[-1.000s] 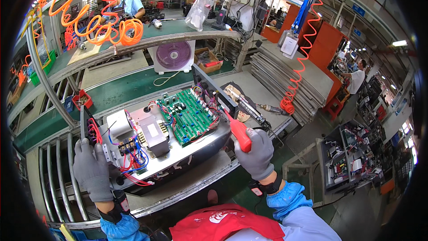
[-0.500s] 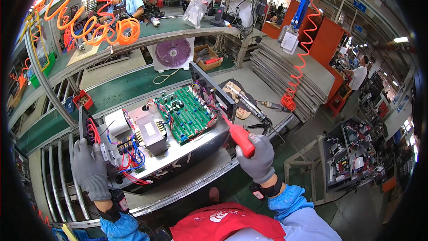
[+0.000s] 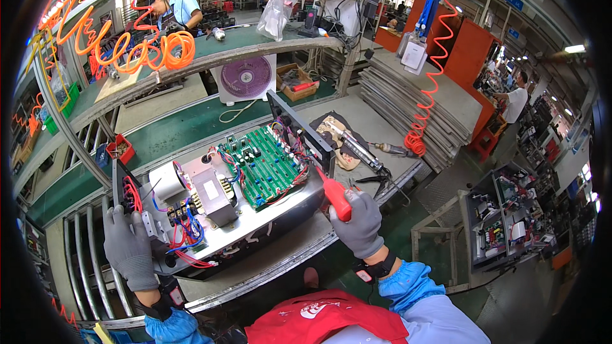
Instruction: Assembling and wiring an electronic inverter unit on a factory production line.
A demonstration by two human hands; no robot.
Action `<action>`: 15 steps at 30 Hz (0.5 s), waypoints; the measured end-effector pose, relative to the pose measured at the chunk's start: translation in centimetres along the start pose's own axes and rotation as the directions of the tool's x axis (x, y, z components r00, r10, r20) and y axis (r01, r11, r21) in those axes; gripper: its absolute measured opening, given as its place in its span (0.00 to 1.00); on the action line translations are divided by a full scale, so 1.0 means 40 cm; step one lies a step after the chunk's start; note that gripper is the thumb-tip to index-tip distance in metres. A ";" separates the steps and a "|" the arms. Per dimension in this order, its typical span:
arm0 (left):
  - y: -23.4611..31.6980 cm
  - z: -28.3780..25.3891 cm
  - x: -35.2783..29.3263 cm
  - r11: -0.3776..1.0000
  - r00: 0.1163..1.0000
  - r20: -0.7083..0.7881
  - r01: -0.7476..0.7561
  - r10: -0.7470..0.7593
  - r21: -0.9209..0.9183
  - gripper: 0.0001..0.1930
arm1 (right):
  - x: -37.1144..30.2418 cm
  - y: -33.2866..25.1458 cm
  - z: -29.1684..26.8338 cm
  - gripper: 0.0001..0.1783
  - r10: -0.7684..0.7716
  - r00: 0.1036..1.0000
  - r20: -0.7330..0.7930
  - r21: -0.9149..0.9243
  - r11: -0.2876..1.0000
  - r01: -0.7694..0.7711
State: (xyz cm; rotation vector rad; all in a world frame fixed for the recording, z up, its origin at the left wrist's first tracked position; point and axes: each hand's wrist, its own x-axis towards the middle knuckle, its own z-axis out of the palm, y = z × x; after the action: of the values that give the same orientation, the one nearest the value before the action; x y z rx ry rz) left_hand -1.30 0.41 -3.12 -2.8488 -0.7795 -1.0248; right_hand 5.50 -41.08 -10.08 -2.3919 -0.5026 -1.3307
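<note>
An electronics chassis (image 3: pixel 255 224) lies on the bench before me, with a green circuit board (image 3: pixel 264 169), a transformer (image 3: pixel 213 199), a white cylinder (image 3: pixel 167 181) and red and blue wires on it. My left hand (image 3: pixel 129 245), in a grey glove, grips its left end, the fingers outside the dark end panel (image 3: pixel 120 181) and the thumb inside. In my gloved right hand (image 3: pixel 360 224) is a red-handled tool (image 3: pixel 336 199), its thin tip angled up-left to the lower edge of the right end panel (image 3: pixel 307 137). Whether the tip touches is too small to tell.
Right of the chassis, a dark cloth (image 3: pixel 338 137) lies under a long metal tool (image 3: pixel 357 148). Stacked grey boards (image 3: pixel 414 108) stand beyond. Behind are a purple fan unit (image 3: pixel 247 79), a cardboard box (image 3: pixel 298 84) and a red bin (image 3: pixel 121 148). Orange coiled hoses (image 3: pixel 172 51) hang overhead.
My right hand and the red-handled tool have shifted slightly left and up, toward the right end panel. My left hand stays at the left end of the chassis. The view has moved a little.
</note>
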 end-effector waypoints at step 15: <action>-0.004 0.005 0.003 0.999 1.000 0.023 0.003 -0.004 0.045 0.18 | 0.019 -0.008 -0.011 0.23 0.001 1.000 0.005 -0.008 1.000 -0.001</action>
State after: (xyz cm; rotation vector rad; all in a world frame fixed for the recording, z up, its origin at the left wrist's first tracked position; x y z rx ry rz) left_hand -1.18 0.63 -3.23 -2.8275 -0.7987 -0.9645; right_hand 5.41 -40.92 -9.17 -2.4026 -0.4981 -1.3290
